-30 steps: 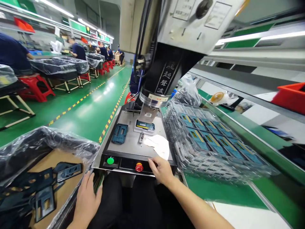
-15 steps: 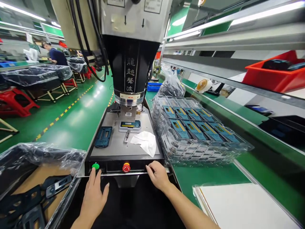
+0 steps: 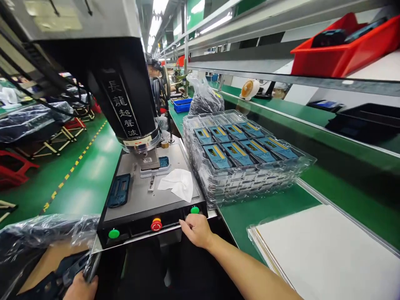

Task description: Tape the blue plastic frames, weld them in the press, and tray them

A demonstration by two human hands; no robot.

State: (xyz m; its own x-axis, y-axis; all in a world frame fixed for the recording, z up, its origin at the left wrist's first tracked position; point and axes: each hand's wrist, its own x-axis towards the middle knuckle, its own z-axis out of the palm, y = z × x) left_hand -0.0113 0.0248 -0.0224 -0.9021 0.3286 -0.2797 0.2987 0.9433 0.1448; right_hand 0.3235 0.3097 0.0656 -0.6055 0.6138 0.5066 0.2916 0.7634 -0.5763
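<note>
Blue casing [image 3: 163, 161] sits partly hidden by the metal horn [image 3: 146, 161].

Your round push-buttons [image 3: 114, 233] are plain green; your mushroom-shaped stop button [image 3: 156, 225] is red with a yellow collar. You see teal rectangular plastic housings [image 3: 218, 164] with yellow stripes, a white crumpled cloth [image 3: 178, 184], and a green floor [image 3: 93, 166] bearing yellow-and-dark dashed tape [image 3: 66, 177].

Overhead lamps [image 3: 155, 26] lit the scene brightly.
Glare whitened the floor [image 3: 90, 175] and flecked the trays [image 3: 246, 185]; deep shadow filled the space below the machine [image 3: 125, 75], and wide-angle distortion stretched the edges.
</note>
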